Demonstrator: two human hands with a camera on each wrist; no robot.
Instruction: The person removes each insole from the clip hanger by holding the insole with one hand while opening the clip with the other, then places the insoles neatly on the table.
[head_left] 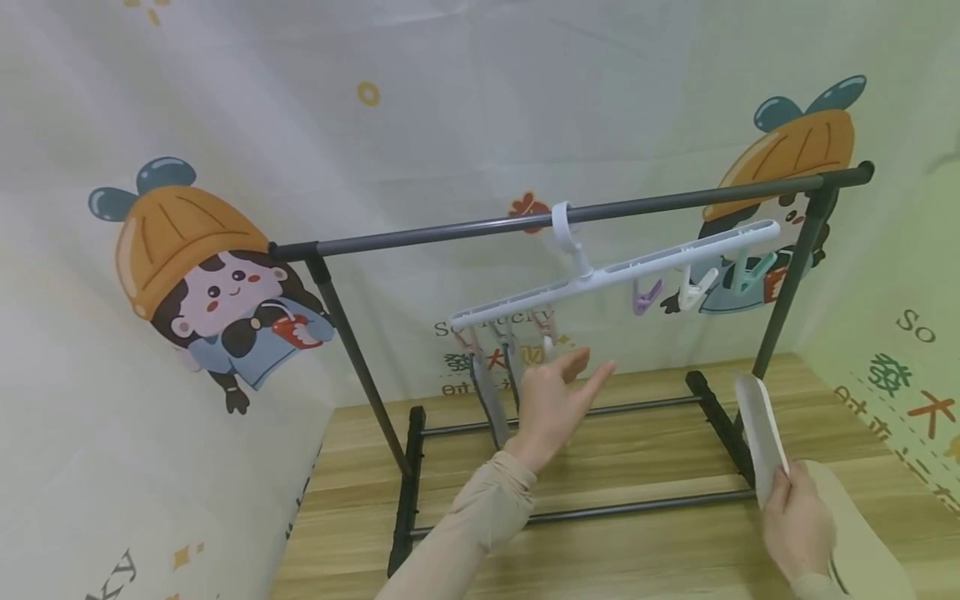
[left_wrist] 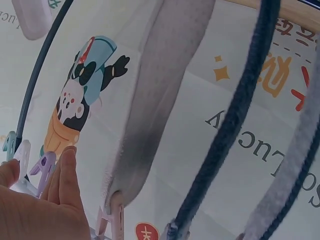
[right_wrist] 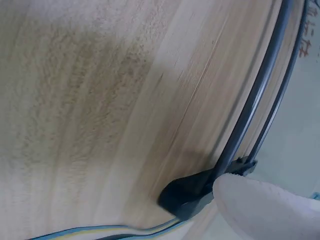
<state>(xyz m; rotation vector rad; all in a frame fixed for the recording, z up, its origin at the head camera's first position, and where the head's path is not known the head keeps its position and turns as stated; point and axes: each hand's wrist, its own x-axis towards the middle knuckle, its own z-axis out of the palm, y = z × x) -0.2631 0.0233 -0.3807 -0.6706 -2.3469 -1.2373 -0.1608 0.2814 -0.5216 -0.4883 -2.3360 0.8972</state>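
Observation:
My left hand [head_left: 551, 404] is raised in front of the white clip hanger [head_left: 517, 298], fingers straight and thumb spread, nothing between them. Beside it, grey insoles [head_left: 489, 400] hang from clips on the hanger's left half. In the left wrist view a pink clip [left_wrist: 117, 215] grips the end of one light grey insole [left_wrist: 160, 90], just right of the fingers. At the right, my right hand [head_left: 798, 517] pinches a white insole [head_left: 761, 433] held upright between thumb and fingers. Its rounded end also appears in the right wrist view.
The hanger hooks over the top bar of a black metal rack [head_left: 465, 229] on a wooden table [head_left: 637, 567]. Purple [head_left: 647, 297], white [head_left: 697, 289] and green clips [head_left: 752, 273] hang unused on its right half. A pale, rounded flat piece [head_left: 862, 533] lies beside my right hand.

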